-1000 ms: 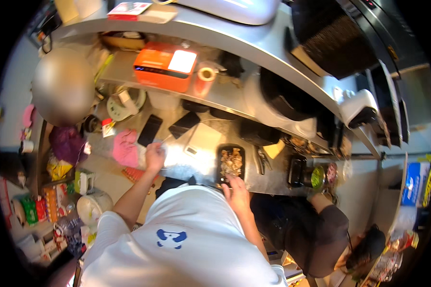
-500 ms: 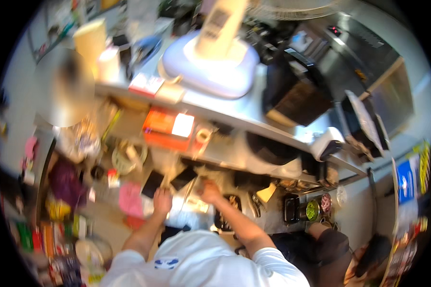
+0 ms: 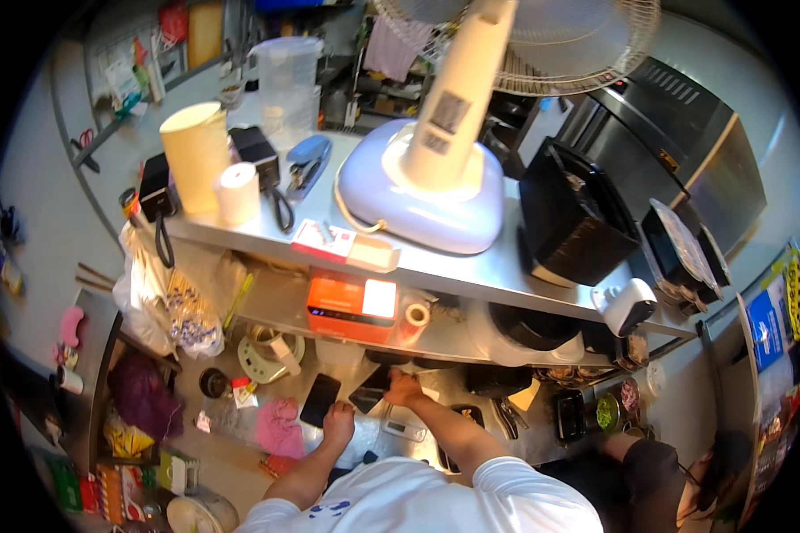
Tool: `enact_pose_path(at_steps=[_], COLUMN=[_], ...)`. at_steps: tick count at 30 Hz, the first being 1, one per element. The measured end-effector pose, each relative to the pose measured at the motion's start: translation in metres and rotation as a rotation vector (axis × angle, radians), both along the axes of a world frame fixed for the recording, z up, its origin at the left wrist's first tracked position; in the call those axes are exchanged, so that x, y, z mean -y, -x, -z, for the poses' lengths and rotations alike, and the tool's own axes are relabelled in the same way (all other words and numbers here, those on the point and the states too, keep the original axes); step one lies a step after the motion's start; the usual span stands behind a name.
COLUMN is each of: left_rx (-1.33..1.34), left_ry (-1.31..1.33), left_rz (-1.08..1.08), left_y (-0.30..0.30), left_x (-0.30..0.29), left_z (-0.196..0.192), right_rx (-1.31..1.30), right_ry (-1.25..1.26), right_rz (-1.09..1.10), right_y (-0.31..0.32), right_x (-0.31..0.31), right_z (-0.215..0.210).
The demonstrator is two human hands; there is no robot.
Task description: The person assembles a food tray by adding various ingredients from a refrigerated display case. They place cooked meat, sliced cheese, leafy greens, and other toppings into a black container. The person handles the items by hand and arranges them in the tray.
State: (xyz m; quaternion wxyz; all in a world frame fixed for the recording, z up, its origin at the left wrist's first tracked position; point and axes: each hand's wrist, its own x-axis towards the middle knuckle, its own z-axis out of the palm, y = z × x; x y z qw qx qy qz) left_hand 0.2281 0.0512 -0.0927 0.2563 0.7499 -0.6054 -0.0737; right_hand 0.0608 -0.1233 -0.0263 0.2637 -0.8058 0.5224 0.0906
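Note:
On the metal worktop, my left hand point(image 3: 339, 425) is closed at the lower right corner of a flat black rectangular slab point(image 3: 319, 399) that looks like a phone. Anything inside its fingers is hidden. My right hand point(image 3: 404, 389) reaches further forward, its fingers closed at the right edge of a second dark, flat rectangular piece point(image 3: 370, 388), tilted and pale along its lower edge. Just below my right hand lies a small silver-white device point(image 3: 404, 429). A crumpled pink cloth point(image 3: 279, 427) rests left of my left hand.
Above the worktop runs a metal shelf point(image 3: 453, 269) bearing a fan point(image 3: 422, 191), a black bin point(image 3: 578, 213) and a stapler point(image 3: 308, 166). An orange box point(image 3: 351, 306) sits beneath it. Bowls of chopped green point(image 3: 607, 412) stand right. Another person's dark-clothed leg point(image 3: 653, 471) is at lower right.
The view has shifted and sharpened, so the scene sits lower and further right. Both hands stay beside the same two dark pieces, with little visible change between them.

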Motion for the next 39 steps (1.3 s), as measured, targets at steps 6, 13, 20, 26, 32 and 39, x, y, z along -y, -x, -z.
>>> enact_pose_path(at_steps=[6,13,20,26,32,39], left_rx=[-0.007,-0.070,-0.201,0.000,0.072,0.178], left_ry=[0.013,-0.131,-0.095,-0.016,-0.212,-0.335], left_rz=[0.025,0.020,0.131,0.208,0.204,-0.010], left_y=[0.005,-0.001,-0.009,0.019,0.044,0.055], left_x=[-0.013,-0.003,-0.018,0.040,0.094,0.076], left_z=[0.013,0.004,-0.043,-0.048,-0.033,-0.039], right_rx=[0.037,0.073,0.566,0.657,0.565,0.424], right_ry=[0.036,-0.057,0.327,0.174,0.012,0.013], right_rz=[-0.101,-0.049,0.120,0.194,0.490,0.608], right_y=[0.006,0.003,0.058,0.138,0.206,0.290], right_x=[-0.008,0.008,-0.063,-0.162,-0.218,-0.288], right_z=[0.002,-0.007,-0.064,-0.079,-0.064,-0.036])
